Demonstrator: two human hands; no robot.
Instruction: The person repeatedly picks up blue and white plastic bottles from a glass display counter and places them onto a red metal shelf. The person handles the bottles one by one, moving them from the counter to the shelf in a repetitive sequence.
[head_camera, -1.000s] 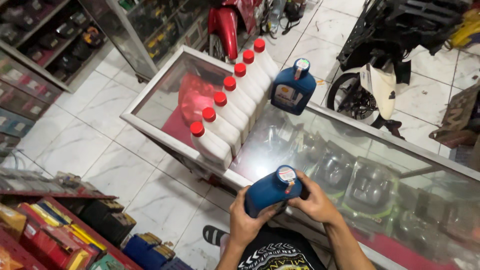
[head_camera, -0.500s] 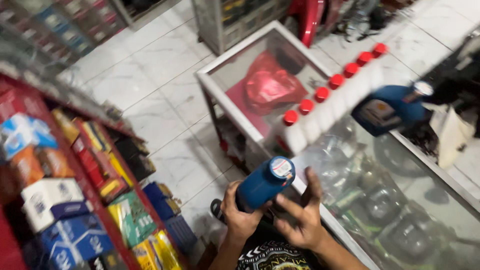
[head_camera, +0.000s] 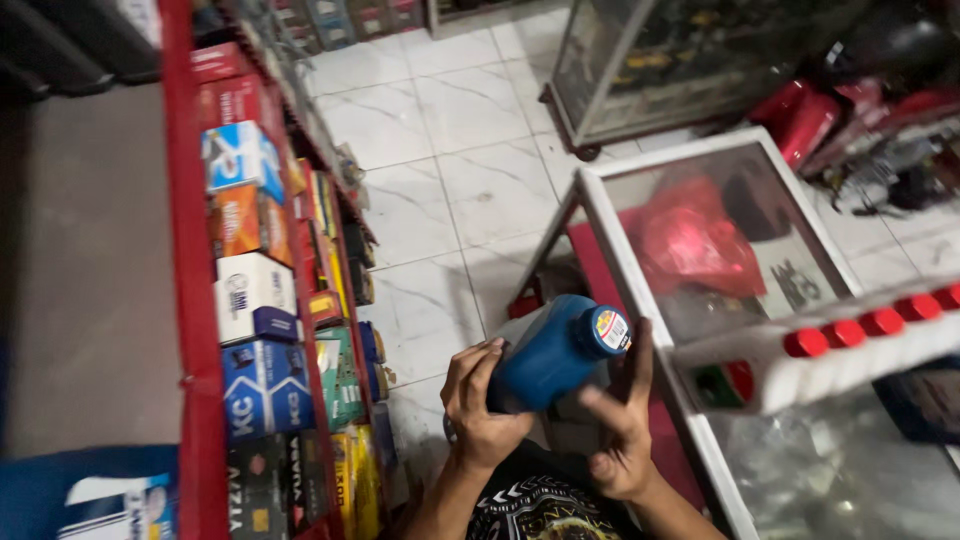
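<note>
Hands at the bottom centre of the frame carry a blue plastic bottle, lying tilted with its capped, sticker-topped end pointing up and to the right. The left hand is wrapped around the bottle's base, fingers curled over the top of it in a closed grip. The right hand sits under and beside the neck end, palm partly open, one finger raised alongside the cap and the rest loosely cupping the bottle; it steadies the bottle more than it clamps it.

The bottle hangs in the air between a glass-topped display counter at the right of the frame and a red shelf rack at the left, above the white tiled floor. Judging from that position, the step in hand is carrying the bottle between counter and shelving; a sound next move would call for keeping the base hold firm and turning the bottle upright before it goes down anywhere.

On the counter, at the right edge, runs a row of white bottles with red caps, well apart from the hands. Under the glass lies a red plastic bag. The rack holds stacked cartons in blue, white, orange and red. A second glass cabinet stands at the upper centre.
</note>
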